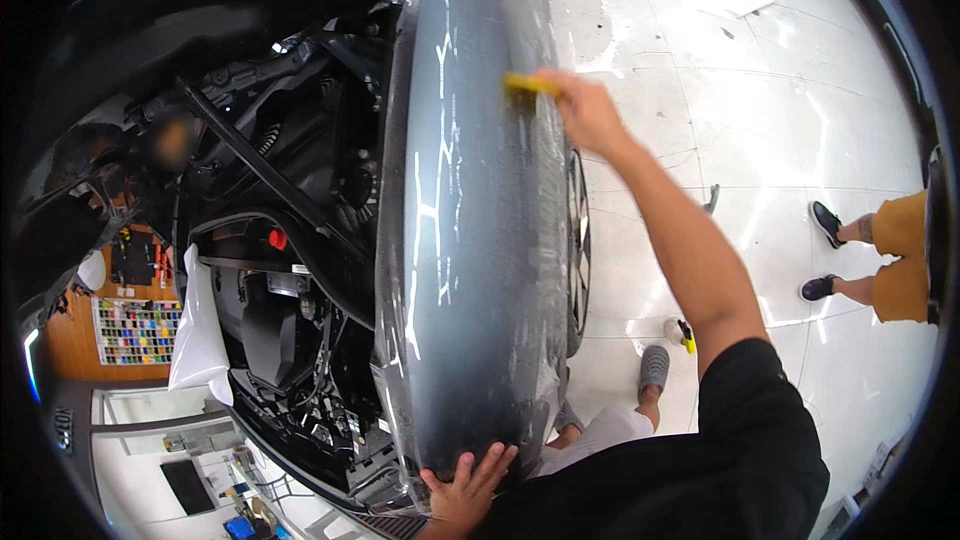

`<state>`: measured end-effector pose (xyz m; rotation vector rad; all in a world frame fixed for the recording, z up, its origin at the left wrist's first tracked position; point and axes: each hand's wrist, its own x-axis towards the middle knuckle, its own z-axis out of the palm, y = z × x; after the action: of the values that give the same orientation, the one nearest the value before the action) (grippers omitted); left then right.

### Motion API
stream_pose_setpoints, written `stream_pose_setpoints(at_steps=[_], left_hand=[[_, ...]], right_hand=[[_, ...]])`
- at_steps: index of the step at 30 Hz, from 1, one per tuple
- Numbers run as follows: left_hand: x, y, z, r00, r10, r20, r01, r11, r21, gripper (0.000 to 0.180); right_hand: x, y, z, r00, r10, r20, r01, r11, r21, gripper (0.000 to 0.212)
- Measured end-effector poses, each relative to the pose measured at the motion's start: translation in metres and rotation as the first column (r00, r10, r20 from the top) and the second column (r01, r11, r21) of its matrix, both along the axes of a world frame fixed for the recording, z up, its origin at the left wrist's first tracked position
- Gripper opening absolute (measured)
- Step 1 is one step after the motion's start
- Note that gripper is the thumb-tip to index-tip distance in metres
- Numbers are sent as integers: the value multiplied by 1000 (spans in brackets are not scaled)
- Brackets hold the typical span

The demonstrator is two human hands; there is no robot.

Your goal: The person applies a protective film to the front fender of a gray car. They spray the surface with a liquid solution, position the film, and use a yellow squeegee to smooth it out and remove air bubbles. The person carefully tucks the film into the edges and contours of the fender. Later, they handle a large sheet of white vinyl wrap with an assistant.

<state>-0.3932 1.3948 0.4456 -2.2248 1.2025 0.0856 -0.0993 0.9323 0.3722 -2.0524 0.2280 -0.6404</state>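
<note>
A grey car fender runs up the middle of the view, covered in clear film that wrinkles and hangs loose along its edges. My right hand grips a yellow squeegee against the fender's outer side, toward the far end. Motion blurs the squeegee, and its working edge is hard to make out. At the near end, my left hand rests on the fender with fingers spread, holding nothing.
To the left lies the exposed engine bay beneath a raised black hood. A wheel shows below the fender. White film drapes over the bay's edge. Another person stands on the tiled floor at right. A yellow-and-white bottle stands near my feet.
</note>
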Motion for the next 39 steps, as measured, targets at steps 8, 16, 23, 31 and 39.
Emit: stream_pose_setpoints(at_steps=[8,16,23,31,39], left_hand=[[0,0,5,986,89,-138,-91,996,-7,58],[-2,10,-4,998,-41,47,43,998,-46,55],[-4,17,-7,992,-101,72,98,994,41,57],[-11,19,-9,996,-43,72,45,999,-28,59],[-6,12,4,998,-61,27,61,998,1,64]], right_hand=[[-262,166,-62,937,326,122,-338,936,96,55],[24,-44,26,974,-102,202,108,994,-19,30],[179,-92,55,988,-157,-11,148,951,-270,38],[34,5,38,997,29,75,-12,977,-214,36],[-219,125,11,924,382,-27,-381,923,48,47]])
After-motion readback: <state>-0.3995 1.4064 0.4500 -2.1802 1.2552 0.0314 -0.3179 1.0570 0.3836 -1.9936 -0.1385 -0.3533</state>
